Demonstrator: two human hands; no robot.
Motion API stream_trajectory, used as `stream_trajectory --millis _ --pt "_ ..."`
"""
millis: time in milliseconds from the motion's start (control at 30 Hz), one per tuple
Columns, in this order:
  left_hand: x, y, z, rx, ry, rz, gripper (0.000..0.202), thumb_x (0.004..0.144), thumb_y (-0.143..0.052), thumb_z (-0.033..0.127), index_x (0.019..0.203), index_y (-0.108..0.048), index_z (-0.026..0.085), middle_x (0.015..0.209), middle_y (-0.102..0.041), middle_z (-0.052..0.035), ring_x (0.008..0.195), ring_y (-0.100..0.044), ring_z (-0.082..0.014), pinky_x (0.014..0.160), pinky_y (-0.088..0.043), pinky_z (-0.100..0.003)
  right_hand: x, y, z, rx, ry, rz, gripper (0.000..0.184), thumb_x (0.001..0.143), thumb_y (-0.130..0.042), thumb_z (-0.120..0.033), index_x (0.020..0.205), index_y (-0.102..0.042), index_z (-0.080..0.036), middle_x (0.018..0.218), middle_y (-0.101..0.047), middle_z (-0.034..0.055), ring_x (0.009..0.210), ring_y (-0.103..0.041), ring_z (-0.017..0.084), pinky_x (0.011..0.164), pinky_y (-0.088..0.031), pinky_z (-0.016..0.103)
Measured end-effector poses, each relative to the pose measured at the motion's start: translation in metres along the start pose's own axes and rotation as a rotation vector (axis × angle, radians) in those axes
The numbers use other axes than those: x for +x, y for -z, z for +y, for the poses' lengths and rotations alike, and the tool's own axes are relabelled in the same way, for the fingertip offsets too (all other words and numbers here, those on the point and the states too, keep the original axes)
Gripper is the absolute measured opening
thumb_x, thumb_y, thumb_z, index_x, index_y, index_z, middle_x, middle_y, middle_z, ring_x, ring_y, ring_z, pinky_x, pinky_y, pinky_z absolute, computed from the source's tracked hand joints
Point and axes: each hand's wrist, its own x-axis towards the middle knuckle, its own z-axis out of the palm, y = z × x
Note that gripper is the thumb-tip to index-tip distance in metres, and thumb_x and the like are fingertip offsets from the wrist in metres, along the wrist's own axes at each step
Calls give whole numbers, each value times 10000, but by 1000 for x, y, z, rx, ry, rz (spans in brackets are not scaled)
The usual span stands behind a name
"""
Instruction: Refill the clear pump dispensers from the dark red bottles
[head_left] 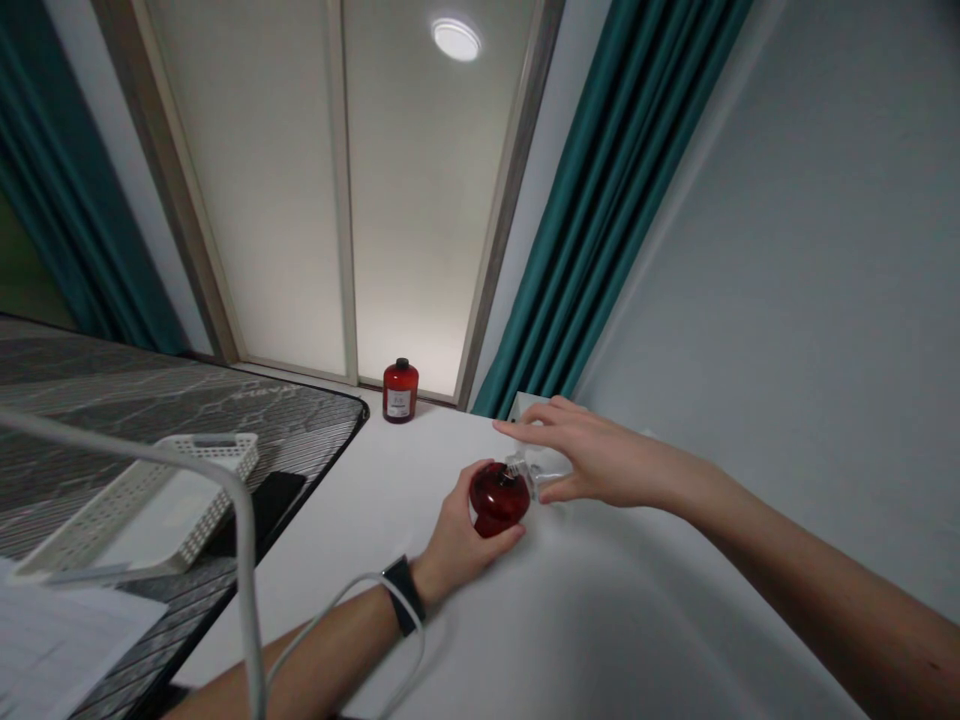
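My left hand (459, 535) is wrapped round a dark red, glossy bottle (496, 498), low over the white table. In my right hand (596, 455) is a clear bottle (551, 466), tipped over sideways between thumb and fingers. Its ridged neck meets the opening at the top of the red bottle. Whether liquid flows between them I cannot make out. Farther back, a second red bottle (400, 390) with a black cap and a pale label stands upright.
A white table (405, 470) lies under my hands, against the wall on the right. To the left, a grey mat or bed surface (300, 400) bears a white basket (187, 510), a black flat object (274, 495) and papers (67, 640). A pale cable (244, 560) crosses the left foreground.
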Motion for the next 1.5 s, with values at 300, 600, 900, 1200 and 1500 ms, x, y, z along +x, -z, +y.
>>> stream_trajectory --millis 300,600,900,1200,1500 --pt "0 0 -1 -9 6 -15 716 675 -786 295 1294 -451 166 1265 -595 -135 1179 -594 -309 1066 -450 -496 0 1 -1 -30 23 -1 831 778 -808 -324 1508 -412 -294 1257 -605 98 1124 -511 307 944 -469 477" --pt "0 0 -1 -13 10 -14 710 674 -789 292 1289 -453 175 1251 -602 -135 1159 -602 -312 1059 -451 -515 -1 0 -1 -72 47 18 839 770 -813 -297 1507 -411 -298 1260 -603 98 1114 -514 312 929 -478 483" --pt "0 0 -1 -10 4 -13 711 676 -785 278 1298 -454 178 1257 -604 -129 1171 -600 -307 1064 -452 -503 -1 -1 -2 -94 55 42 811 773 -814 -283 1492 -437 -285 1264 -606 105 1098 -517 307 925 -479 483" --pt "0 0 -1 -10 -2 -8 708 670 -787 269 1291 -459 183 1252 -606 -126 1161 -604 -309 1058 -454 -508 -1 0 -3 -97 56 35 816 771 -819 -280 1493 -438 -266 1274 -601 112 1107 -511 303 931 -475 475" --pt "0 0 2 -19 12 -16 709 672 -785 283 1290 -454 181 1253 -604 -128 1164 -600 -310 1062 -449 -505 -1 0 -4 -109 66 56 811 766 -822 -276 1485 -447 -290 1274 -610 109 1114 -521 312 924 -484 493"
